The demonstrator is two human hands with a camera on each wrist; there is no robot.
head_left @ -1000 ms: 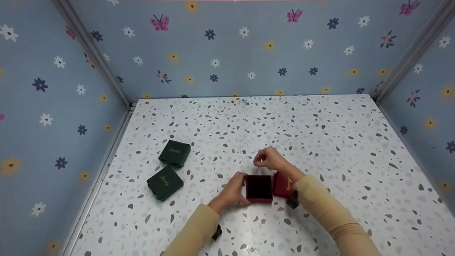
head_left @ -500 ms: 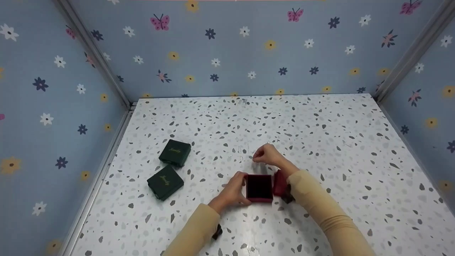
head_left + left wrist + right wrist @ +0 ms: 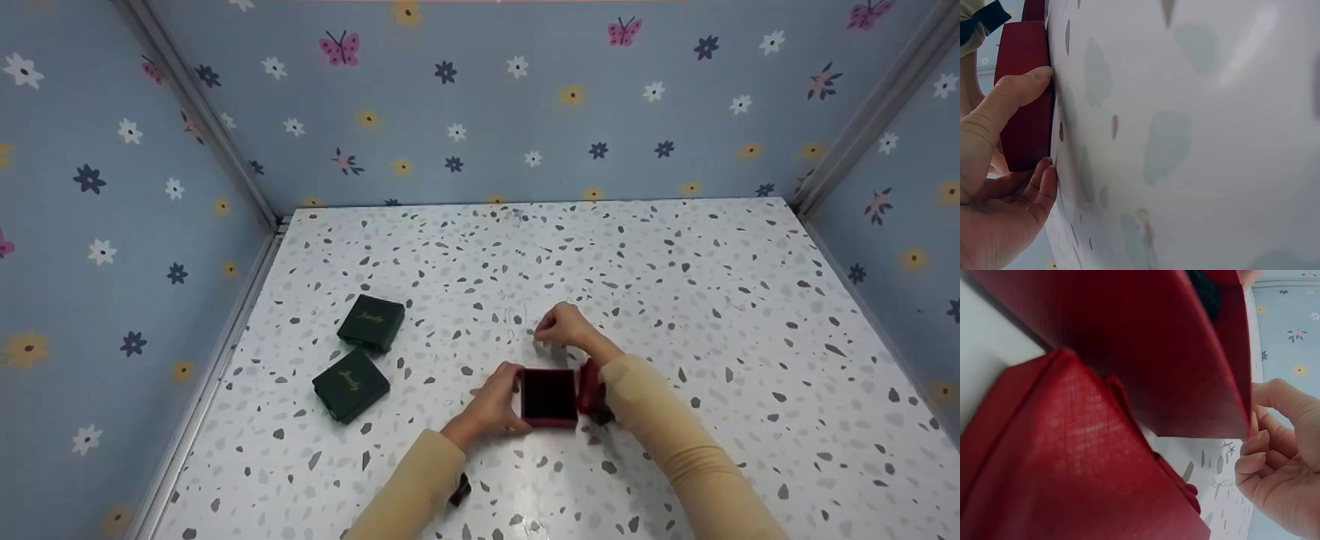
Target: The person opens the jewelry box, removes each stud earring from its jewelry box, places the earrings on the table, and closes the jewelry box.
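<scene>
My left hand (image 3: 489, 403) grips the open red jewelry box base (image 3: 550, 423), thumb on its near side and fingers round the far side. In the left wrist view the thumb lies against the box's red wall (image 3: 1023, 48). The box has a black lining. Beyond it my right hand (image 3: 568, 328) is low over the table with fingers curled; anything between the fingertips is too small to tell. Close to those fingertips lie thin, pale wire-like pieces (image 3: 509, 318). The red lid (image 3: 589, 384) leans beside the box, partly covered by the right sleeve.
Two dark green jewelry boxes (image 3: 371, 322) with gold lettering lie to the left, corners almost meeting. The speckled white table (image 3: 675, 285) is bounded by blue flowered panels (image 3: 480, 97) at the back and sides. A dark band hangs at each wrist.
My right hand has shifted slightly away from me, toward the wire-like pieces. Its sleeve now covers more of the red lid. The left hand and box base have stayed put.
</scene>
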